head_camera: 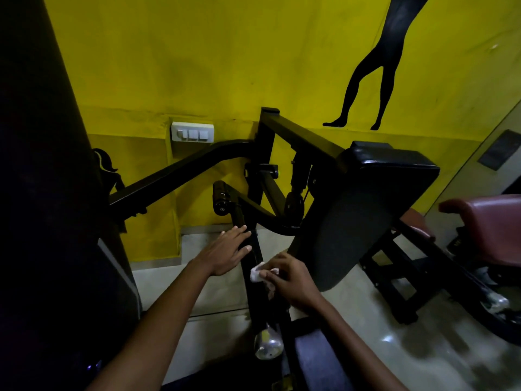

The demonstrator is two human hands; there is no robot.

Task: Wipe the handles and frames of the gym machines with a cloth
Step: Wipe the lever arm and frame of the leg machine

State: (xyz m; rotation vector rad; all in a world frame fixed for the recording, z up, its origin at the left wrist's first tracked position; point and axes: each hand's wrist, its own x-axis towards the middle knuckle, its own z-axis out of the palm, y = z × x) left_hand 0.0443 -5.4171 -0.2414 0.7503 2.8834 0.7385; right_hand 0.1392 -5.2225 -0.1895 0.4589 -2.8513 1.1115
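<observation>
Pale floor tiles [214,289] run under a black gym machine set against a yellow wall [197,66]. Nearest, the right hand [287,277] pinches a small white cloth [257,273] against the machine's black bar [255,258], whose long axis runs from near to far, up toward a roller handle [221,197]. Just beyond, the left hand [227,252] lies flat and open on that bar, so the unwiped length probably lies farther up, past the cloth.

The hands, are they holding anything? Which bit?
The right hand pinches a small white cloth by its bunched end, against the black machine bar. The left hand holds nothing; its straight fingers rest on that bar.
</observation>
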